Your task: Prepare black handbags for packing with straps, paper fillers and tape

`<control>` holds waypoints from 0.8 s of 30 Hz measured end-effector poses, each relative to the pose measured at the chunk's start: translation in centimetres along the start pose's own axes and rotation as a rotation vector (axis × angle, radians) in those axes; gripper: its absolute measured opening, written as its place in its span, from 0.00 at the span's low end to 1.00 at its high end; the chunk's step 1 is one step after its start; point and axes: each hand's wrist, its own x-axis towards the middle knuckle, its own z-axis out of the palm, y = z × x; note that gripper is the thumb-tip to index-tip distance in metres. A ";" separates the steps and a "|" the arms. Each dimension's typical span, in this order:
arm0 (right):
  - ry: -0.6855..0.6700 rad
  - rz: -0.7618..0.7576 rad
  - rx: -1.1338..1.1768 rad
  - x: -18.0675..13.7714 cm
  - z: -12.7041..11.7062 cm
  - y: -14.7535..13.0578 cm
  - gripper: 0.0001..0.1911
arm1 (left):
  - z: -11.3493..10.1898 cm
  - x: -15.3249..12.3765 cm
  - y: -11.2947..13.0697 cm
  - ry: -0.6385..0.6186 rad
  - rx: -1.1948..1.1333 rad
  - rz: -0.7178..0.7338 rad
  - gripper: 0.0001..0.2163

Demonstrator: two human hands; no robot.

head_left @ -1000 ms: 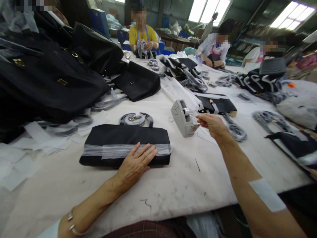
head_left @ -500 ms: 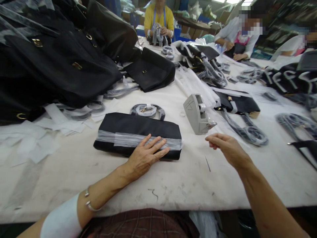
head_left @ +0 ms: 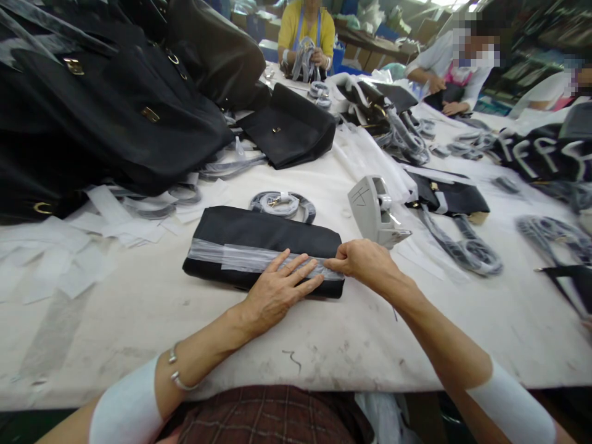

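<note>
A black handbag [head_left: 272,231] lies on its side on the table in front of me, with a strip of translucent plastic wrap [head_left: 250,258] running along its length. My left hand [head_left: 282,287] rests flat on the strip and the bag's front, fingers spread. At the bag's right end, my right hand [head_left: 363,262] touches the end of the strip with closed fingertips; whatever is between them is hidden. Behind the bag sits a coiled, plastic-wrapped strap [head_left: 282,205]. A grey tape dispenser [head_left: 370,206] marked with pen stands just beyond my right hand.
Black bags [head_left: 139,117] are heaped at the left, above scattered white paper strips [head_left: 69,253]. Another black bag [head_left: 291,129] lies behind. To the right are a smaller black bag [head_left: 456,194] and wrapped straps [head_left: 476,253]. Several people work across the table.
My right hand has moved left, from beside the tape dispenser to the right end of the bag. My left hand stays on the strip. The whole view has shifted slightly.
</note>
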 end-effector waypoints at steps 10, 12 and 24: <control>-0.213 -0.047 0.987 0.4 5.4 7.0 0.25 | 0.2 -0.2 0.0 0.006 -0.022 -0.016 0.19; -0.225 -0.048 1.143 0.1 6.3 7.8 0.24 | 0.2 -0.2 0.0 0.005 -0.026 -0.014 0.20; 0.342 0.129 0.563 -0.4 3.9 8.8 0.12 | -0.2 0.2 0.0 0.068 -0.018 -0.010 0.18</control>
